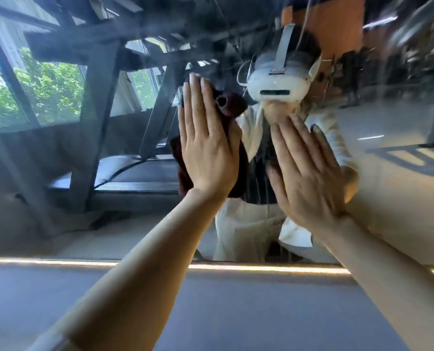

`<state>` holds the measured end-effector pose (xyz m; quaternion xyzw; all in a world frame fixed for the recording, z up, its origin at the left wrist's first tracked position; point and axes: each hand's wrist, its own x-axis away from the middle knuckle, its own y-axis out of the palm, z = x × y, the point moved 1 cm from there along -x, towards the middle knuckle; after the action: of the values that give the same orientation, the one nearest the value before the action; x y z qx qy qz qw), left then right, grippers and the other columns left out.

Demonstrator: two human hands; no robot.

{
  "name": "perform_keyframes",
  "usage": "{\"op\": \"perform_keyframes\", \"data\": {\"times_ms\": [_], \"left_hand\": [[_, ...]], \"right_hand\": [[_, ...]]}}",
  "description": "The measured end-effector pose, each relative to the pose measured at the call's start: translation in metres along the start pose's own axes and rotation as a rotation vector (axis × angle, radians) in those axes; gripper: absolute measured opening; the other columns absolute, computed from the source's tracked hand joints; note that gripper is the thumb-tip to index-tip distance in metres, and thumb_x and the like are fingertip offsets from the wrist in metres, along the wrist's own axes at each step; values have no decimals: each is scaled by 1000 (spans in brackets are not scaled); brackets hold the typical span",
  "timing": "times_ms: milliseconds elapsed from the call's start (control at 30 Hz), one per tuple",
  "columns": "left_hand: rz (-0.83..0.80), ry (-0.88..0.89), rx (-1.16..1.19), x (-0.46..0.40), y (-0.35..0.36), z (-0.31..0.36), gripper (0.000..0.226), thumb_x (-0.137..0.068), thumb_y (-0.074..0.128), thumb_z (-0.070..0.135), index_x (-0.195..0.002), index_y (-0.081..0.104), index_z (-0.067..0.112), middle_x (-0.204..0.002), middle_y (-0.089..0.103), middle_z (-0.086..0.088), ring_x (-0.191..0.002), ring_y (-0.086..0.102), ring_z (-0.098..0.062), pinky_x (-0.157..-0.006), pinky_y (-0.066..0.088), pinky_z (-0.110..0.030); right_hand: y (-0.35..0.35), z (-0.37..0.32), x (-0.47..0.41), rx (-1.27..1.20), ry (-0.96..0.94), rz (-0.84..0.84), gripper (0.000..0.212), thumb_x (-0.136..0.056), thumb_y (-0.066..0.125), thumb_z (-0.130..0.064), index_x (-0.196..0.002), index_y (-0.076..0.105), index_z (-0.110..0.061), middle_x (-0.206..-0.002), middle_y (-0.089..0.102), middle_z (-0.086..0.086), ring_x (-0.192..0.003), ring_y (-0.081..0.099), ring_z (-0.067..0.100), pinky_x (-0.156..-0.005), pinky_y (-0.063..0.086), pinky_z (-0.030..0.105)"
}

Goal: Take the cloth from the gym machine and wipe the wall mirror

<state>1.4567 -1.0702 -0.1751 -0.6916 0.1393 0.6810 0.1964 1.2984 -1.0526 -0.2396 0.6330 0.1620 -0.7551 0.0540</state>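
Observation:
The wall mirror (pixel 362 211) fills most of the head view. My left hand (pixel 205 150) lies flat with straight fingers on a dark maroon cloth (pixel 232 105), pressing it against the glass. The cloth bunches out to the right of the fingers and shows below the palm's left side. My right hand (pixel 309 178) lies flat on the bare glass just to the right, fingers straight and pointing up-left. It holds nothing. Both forearms reach up from the bottom of the view.
The mirror's lower edge has a lit strip (pixel 261 267) above a grey wall band (pixel 211 312). Reflected in the glass are a treadmill (pixel 135 173), dark machine frames (pixel 94 97), windows with trees (pixel 49 89), and a person wearing a white headset (pixel 278 82).

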Motion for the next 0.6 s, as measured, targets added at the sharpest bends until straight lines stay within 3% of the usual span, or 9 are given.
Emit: {"op": "perform_keyframes", "data": {"times_ms": [100, 200, 300, 467, 533, 600], "left_hand": [[58, -38, -9, -15, 5, 10, 57, -104, 35, 24, -149, 29, -10, -156, 31, -27, -148, 27, -37, -123, 20, -44], [9, 30, -53, 15, 9, 8, 56, -103, 41, 19, -152, 25, -5, -158, 30, -23, -150, 23, -30, -124, 16, -39], [-75, 89, -51, 72, 10, 7, 53, -105, 36, 19, -152, 23, -1, -159, 27, -17, -151, 19, -26, -124, 14, -37], [-243, 133, -78, 174, 7, 3, 65, -103, 34, 22, -159, 4, 11, -168, -2, -2, -154, 4, -20, -125, 6, -36], [-315, 149, -113, 207, 3, 5, 77, -96, 41, 19, -159, -3, 10, -167, -9, -3, -154, -1, -21, -125, 2, -36], [-390, 204, -164, 236, -4, 5, 74, -97, 36, 17, -158, -4, 7, -167, -11, -7, -154, -5, -23, -125, -1, -37]], "right_hand": [[4, -3, -18, 79, 9, 10, 57, -107, 36, -30, -156, 30, -1, -164, 25, 15, -152, 24, 28, -126, 13, 42], [9, -4, -12, 129, -16, -10, 59, -108, 32, -33, -158, 23, -3, -165, 13, 13, -153, 20, 27, -126, 12, 42], [10, -6, -4, 122, -4, 15, 60, -108, 31, -35, -157, 26, -2, -164, 16, 13, -153, 20, 26, -126, 13, 42], [20, -16, 55, 153, -15, -15, 60, -107, 40, -32, -158, 25, -2, -164, 20, 14, -153, 21, 26, -125, 17, 42], [21, -17, 93, 162, -61, -68, 60, -108, 37, -33, -158, 25, -2, -165, 21, 15, -153, 21, 25, -125, 16, 41], [20, -15, 132, 164, -89, -129, 59, -108, 36, -33, -157, 26, -1, -166, 22, 15, -153, 22, 26, -125, 15, 41]]}}
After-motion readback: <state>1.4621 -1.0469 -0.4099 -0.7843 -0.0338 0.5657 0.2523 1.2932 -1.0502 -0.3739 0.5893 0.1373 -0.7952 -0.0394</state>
